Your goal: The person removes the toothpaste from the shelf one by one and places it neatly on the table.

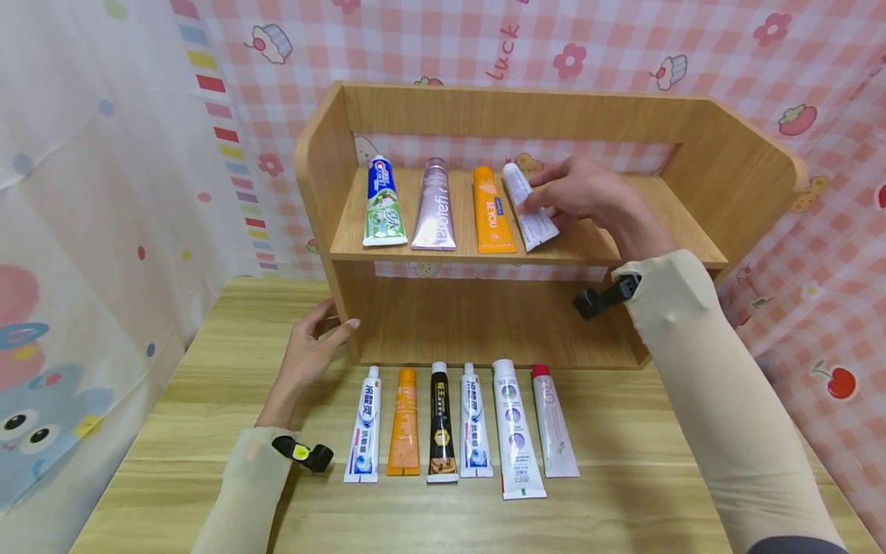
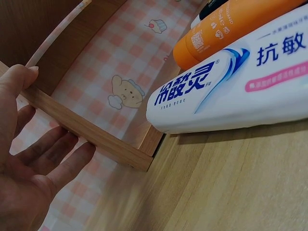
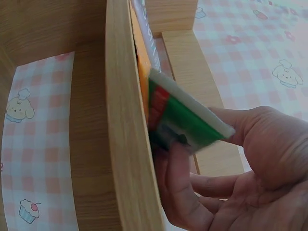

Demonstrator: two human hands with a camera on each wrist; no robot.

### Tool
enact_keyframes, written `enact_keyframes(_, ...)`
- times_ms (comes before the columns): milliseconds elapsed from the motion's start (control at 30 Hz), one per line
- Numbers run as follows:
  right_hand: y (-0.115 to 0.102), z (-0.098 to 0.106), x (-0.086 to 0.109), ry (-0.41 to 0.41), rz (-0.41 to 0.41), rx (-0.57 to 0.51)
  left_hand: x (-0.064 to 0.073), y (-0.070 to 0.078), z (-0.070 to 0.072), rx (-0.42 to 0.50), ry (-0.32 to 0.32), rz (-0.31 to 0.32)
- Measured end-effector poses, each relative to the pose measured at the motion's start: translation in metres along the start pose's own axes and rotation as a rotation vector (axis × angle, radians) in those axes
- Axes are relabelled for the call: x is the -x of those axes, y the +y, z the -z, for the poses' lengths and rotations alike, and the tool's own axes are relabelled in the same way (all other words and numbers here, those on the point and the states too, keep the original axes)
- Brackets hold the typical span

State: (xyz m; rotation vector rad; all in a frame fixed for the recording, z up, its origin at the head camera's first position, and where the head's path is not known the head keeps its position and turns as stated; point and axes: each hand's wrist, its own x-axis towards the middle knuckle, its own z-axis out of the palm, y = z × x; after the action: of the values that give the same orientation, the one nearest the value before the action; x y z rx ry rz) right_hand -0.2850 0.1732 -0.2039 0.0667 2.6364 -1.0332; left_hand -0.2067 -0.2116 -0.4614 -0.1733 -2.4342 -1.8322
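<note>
On the upper level of a wooden shelf [image 1: 443, 265], my right hand [image 1: 588, 192] pinches a white toothpaste tube [image 1: 533, 215], cap toward the back. Its crimped end shows green and red in the right wrist view, a little blurred. To its left lie an orange tube [image 1: 493, 211], a silvery-purple tube [image 1: 434, 206] and a blue-and-green toothpaste tube [image 1: 384, 204]. My left hand [image 1: 311, 346] grips the shelf's left side panel at its lower front edge, thumb on one side and fingers [image 2: 72, 163] on the outer side.
On the table [image 1: 277, 508], several tubes lie in a row before the shelf: a white-and-blue toothpaste [image 1: 365, 431], an orange tube [image 1: 404, 423], a black toothpaste [image 1: 441, 423], another white-and-blue one [image 1: 474, 427], a large white tube [image 1: 515, 431] and a red-capped tube [image 1: 556, 427].
</note>
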Motion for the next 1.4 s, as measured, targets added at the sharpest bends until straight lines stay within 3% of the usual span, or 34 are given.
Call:
enact_keyframes(467, 0.010, 0.007, 0.001, -0.103, 0.034, -0.136, 0.000, -0.002, 0.000, -0.021, 0.002, -0.021)
enact_keyframes(800, 0.020, 0.007, 0.004, -0.076, 0.081, -0.258, 0.000, -0.002, -0.001, -0.009, -0.004, -0.006)
enact_keyframes(1133, 0.030, 0.007, 0.012, -0.130, 0.117, -0.464, -0.001, -0.001, -0.001, 0.002, -0.001, 0.002)
enact_keyframes(1400, 0.034, 0.005, 0.022, -0.129, 0.138, -0.508, 0.000, -0.001, 0.000, -0.036, 0.005, 0.006)
